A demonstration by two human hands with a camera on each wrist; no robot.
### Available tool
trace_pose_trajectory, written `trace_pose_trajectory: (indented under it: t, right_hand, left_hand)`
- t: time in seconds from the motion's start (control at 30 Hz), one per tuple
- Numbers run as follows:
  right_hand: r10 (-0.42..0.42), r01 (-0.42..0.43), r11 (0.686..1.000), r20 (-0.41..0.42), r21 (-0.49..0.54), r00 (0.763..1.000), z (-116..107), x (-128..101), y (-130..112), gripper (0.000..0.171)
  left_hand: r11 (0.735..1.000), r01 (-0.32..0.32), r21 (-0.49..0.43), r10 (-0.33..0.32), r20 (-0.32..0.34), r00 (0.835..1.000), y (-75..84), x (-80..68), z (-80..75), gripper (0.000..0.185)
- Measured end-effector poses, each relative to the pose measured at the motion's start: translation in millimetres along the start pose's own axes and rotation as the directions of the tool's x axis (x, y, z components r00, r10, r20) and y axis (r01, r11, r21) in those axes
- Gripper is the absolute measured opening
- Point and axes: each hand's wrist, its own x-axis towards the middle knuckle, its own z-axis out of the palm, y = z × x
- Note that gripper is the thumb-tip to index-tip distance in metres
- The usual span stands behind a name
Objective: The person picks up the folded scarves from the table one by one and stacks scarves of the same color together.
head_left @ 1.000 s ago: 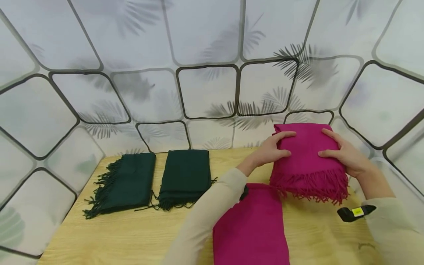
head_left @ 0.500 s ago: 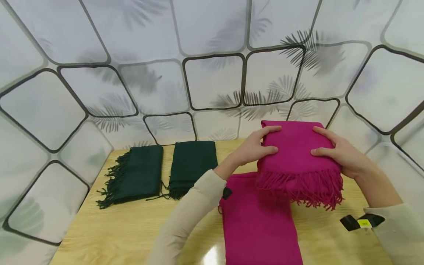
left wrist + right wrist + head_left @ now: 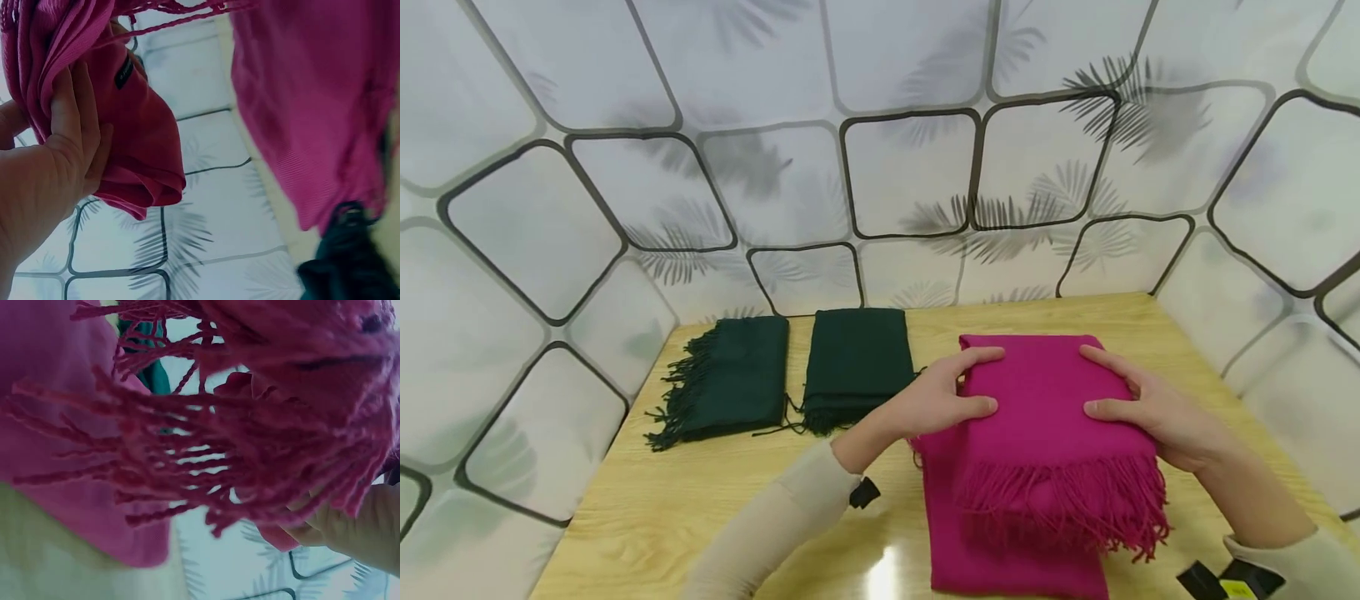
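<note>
Here, the held scarf (image 3: 1045, 408) partly hides the lower scarf (image 3: 1015, 572).

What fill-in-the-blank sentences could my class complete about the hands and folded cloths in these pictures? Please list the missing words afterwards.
1. Gripped by the left hand and right hand, the held pink cloth is ____ in height than the other pink cloth.
2. In the head view, the number of dark green cloths lying on the table is ____.
3. In the head view, the dark green cloths lie to the ____ of both pink ones.

Missing words: higher; two; left.
</note>
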Motion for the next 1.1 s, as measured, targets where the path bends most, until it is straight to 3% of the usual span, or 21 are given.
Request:
trace_pose_trajectory:
  t: [0.17, 0.33, 0.43, 0.6, 0.8, 1.1]
  right_hand:
    - [0.049, -0.048, 0.999, 0.057, -0.002, 0.997, 23, 2, 12, 0.087]
    - [0.078, -0.076, 0.996, 0.069, -0.039, 0.995, 34, 15, 34, 0.091]
    - [0.085, -0.081, 0.995, 0.051, -0.063, 0.995, 39, 22, 50, 0.094]
    - [0.100, -0.102, 0.986, -0.023, -0.129, 0.995, 51, 24, 76, 0.097]
    - [0.073, -0.092, 0.969, -0.089, -0.231, 0.993, 57, 23, 89, 0.097]
    - [0.053, -0.076, 0.967, -0.099, -0.245, 0.994, 43, 32, 93, 0.095]
  left_hand:
    - [0.995, 0.092, -0.028, -0.092, -0.015, 0.996, -15.6, -28.5, 6.9, 0.063]
    - [0.990, 0.138, 0.009, -0.138, 0.007, 0.990, -42.4, -38.0, 14.1, 0.065]
    - [0.980, 0.161, 0.113, -0.169, 0.060, 0.984, -59.4, -40.8, 18.9, 0.069]
    - [0.930, 0.169, 0.325, -0.225, 0.144, 0.964, -77.0, -50.3, 26.9, 0.075]
    - [0.906, 0.204, 0.372, -0.265, 0.123, 0.956, -78.4, -49.6, 29.4, 0.074]
    - [0.891, 0.212, 0.400, -0.268, 0.087, 0.960, -82.9, -35.7, 33.7, 0.074]
